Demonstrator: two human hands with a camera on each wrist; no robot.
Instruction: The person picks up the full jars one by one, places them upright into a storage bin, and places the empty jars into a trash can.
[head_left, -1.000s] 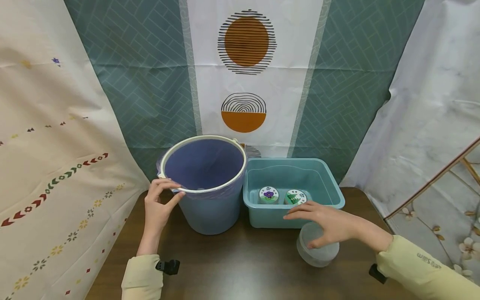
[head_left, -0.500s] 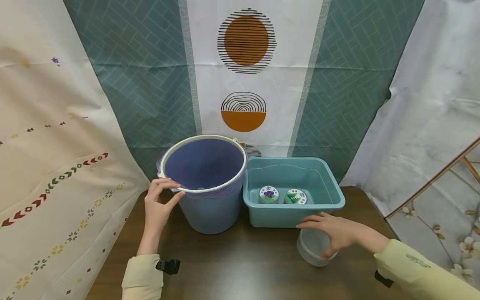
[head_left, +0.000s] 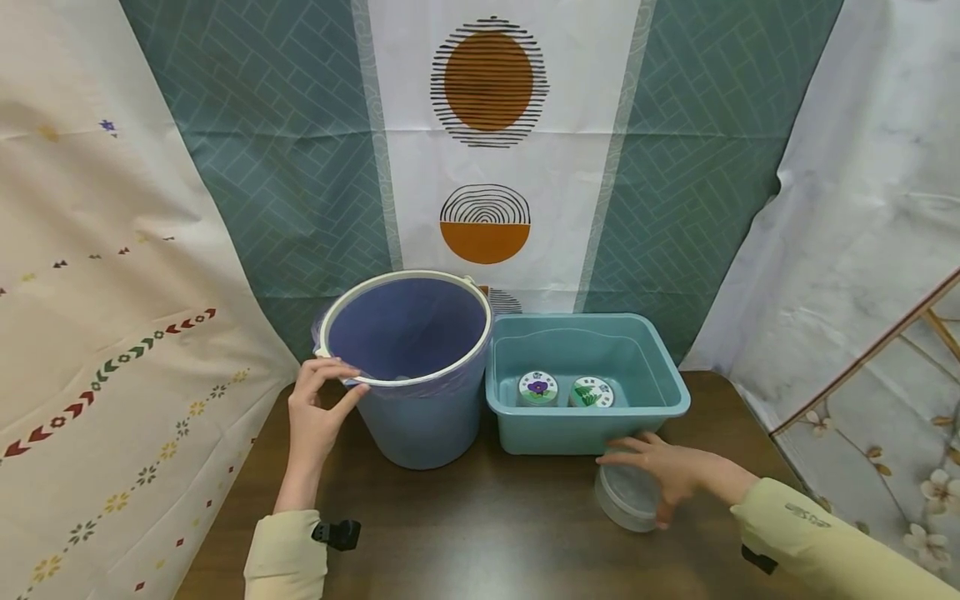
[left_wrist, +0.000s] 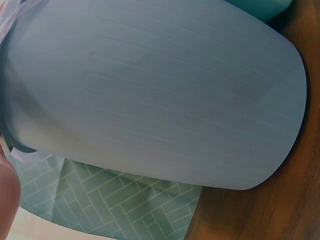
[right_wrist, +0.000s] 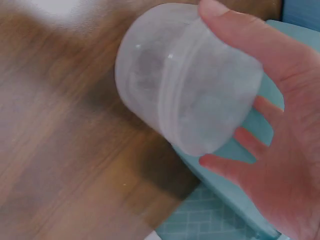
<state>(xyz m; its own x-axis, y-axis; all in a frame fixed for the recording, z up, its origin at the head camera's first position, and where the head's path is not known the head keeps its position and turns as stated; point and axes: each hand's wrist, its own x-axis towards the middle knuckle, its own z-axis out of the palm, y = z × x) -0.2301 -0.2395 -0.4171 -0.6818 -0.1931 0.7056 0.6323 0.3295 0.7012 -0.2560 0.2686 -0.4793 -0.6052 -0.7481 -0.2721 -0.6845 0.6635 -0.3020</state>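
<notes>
At the near left rim of a blue trash can, my left hand pinches the white ring and plastic liner between thumb and fingers. In the left wrist view the can's side fills most of the picture, with a bit of my hand at the left edge. My right hand reaches round a clear round plastic jar on the table. In the right wrist view, the thumb lies along one side of the jar and fingers pass behind it, partly hidden; the palm stays apart from it.
A teal plastic tub stands right of the can, just behind the jar. Inside are two round tubs with printed lids, one with a purple flower, one with green leaves. Patterned cloth hangs behind the brown table.
My right hand has come down from above the jar, its thumb and fingers now either side of it. The left hand stays at the rim.
</notes>
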